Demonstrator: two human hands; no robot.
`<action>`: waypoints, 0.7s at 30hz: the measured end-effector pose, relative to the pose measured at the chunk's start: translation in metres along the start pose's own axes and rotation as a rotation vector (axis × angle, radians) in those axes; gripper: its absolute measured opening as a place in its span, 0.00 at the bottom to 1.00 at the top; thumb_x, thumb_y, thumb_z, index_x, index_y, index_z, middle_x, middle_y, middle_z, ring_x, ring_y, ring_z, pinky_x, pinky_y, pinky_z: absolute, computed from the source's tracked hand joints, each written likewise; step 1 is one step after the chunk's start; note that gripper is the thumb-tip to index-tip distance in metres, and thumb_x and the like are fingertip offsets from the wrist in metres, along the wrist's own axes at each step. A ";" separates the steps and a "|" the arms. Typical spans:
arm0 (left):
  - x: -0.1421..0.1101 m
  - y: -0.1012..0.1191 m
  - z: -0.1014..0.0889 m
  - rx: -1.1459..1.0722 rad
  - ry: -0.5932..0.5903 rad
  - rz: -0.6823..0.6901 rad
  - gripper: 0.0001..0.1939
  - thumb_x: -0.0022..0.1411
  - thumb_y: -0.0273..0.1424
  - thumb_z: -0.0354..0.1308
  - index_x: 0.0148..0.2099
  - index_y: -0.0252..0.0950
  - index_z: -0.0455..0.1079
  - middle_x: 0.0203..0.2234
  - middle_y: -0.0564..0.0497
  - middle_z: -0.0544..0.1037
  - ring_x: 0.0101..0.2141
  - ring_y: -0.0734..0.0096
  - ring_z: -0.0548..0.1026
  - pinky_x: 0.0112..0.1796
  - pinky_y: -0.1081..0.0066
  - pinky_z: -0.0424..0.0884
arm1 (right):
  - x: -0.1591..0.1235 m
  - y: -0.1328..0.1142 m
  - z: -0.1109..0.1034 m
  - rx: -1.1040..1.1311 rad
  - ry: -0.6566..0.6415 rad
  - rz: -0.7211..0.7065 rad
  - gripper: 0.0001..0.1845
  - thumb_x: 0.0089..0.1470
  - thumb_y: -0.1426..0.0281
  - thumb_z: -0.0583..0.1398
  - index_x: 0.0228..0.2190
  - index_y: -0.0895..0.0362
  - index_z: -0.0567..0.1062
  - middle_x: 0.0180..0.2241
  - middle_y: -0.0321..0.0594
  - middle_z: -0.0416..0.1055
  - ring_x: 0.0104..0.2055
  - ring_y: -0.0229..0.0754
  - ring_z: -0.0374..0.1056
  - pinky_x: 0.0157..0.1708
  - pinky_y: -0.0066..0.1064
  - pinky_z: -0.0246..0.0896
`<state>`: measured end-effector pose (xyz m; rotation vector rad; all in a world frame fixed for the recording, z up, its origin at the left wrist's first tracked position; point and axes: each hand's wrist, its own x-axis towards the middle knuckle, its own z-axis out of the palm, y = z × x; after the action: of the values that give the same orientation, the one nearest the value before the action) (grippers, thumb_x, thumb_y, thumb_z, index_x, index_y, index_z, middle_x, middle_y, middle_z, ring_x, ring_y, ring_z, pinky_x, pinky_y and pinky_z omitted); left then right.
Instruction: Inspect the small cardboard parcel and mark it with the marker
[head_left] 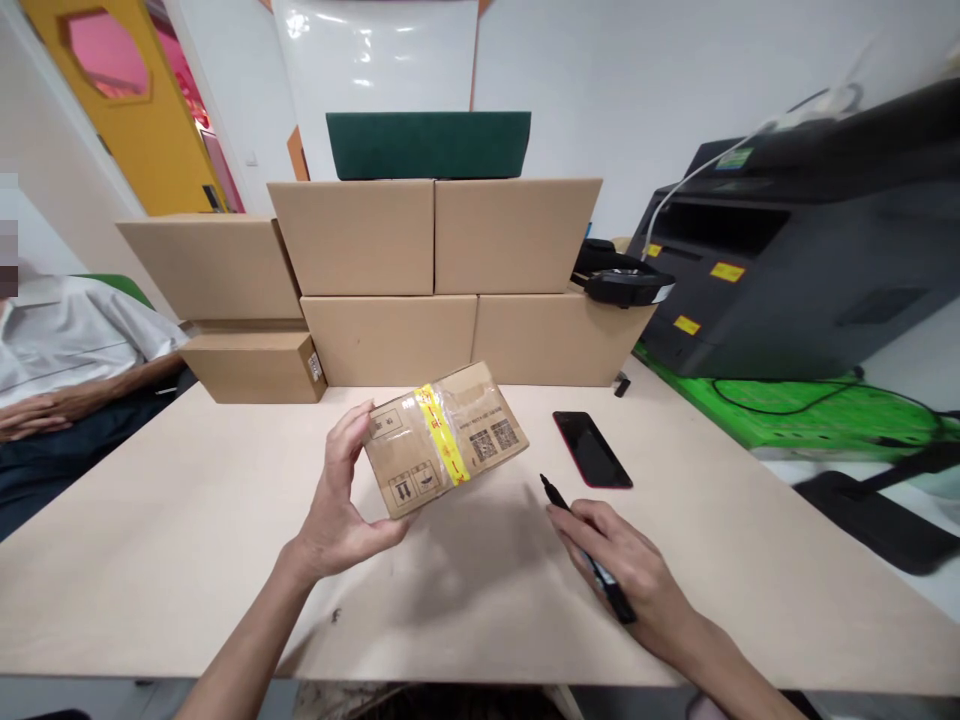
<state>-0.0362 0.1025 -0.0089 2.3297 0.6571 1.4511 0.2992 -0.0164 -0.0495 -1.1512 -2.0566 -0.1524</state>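
My left hand [349, 505] grips a small cardboard box [397, 455] by its left end, thumb below and fingers at the back. The box is tilted and raised above the table, its shadow falling beneath it. Yellow tape [444, 435] with red print runs across its near face, with printed handling symbols on the left and two square codes on the right. In my right hand [622, 560] is a black marker [616, 598], its dark tip pointing up and left toward the box, apart from it. A phone [592, 450] with a red edge lies on the table beyond my right hand.
Stacked cardboard boxes [390, 340] line the table's far side, with a green box [427, 145] on top and a black headset-like device [626, 275] at their right. A large dark printer [795, 270] stands at right. A seated person [82, 350] is at left.
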 end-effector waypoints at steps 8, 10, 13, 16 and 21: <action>0.011 0.001 0.006 -0.009 -0.004 0.006 0.57 0.50 0.28 0.72 0.74 0.50 0.44 0.71 0.40 0.50 0.70 0.39 0.51 0.63 0.36 0.59 | -0.021 0.032 0.040 -0.218 -0.356 0.018 0.25 0.56 0.87 0.52 0.51 0.56 0.71 0.40 0.48 0.72 0.37 0.48 0.70 0.36 0.36 0.68; 0.012 0.002 0.007 -0.034 0.009 -0.016 0.56 0.50 0.28 0.72 0.74 0.51 0.45 0.71 0.40 0.49 0.70 0.39 0.50 0.64 0.35 0.59 | -0.023 0.035 0.045 -0.259 -0.394 0.031 0.24 0.56 0.87 0.53 0.49 0.56 0.72 0.42 0.49 0.72 0.39 0.48 0.70 0.38 0.37 0.67; 0.013 0.002 0.008 -0.060 0.026 -0.051 0.56 0.50 0.29 0.72 0.73 0.52 0.44 0.70 0.40 0.49 0.70 0.39 0.50 0.64 0.35 0.58 | -0.025 0.039 0.049 -0.281 -0.408 0.043 0.25 0.56 0.87 0.52 0.50 0.55 0.72 0.42 0.47 0.73 0.40 0.48 0.70 0.39 0.36 0.67; 0.013 0.001 0.010 -0.052 0.022 -0.039 0.56 0.50 0.29 0.72 0.73 0.54 0.44 0.71 0.42 0.48 0.70 0.40 0.50 0.64 0.36 0.58 | -0.023 0.041 0.047 -0.272 -0.424 0.047 0.26 0.56 0.86 0.52 0.51 0.55 0.73 0.42 0.48 0.74 0.40 0.49 0.71 0.39 0.38 0.69; 0.017 0.000 0.011 0.019 -0.029 0.035 0.57 0.49 0.29 0.72 0.73 0.53 0.45 0.70 0.42 0.51 0.70 0.39 0.51 0.63 0.33 0.58 | -0.019 0.043 0.037 -0.151 -0.417 0.076 0.26 0.60 0.84 0.49 0.54 0.57 0.72 0.44 0.52 0.74 0.42 0.51 0.74 0.40 0.41 0.73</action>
<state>-0.0201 0.1113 -0.0008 2.3832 0.6275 1.4294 0.3180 0.0117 -0.0989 -1.4494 -2.3901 -0.0313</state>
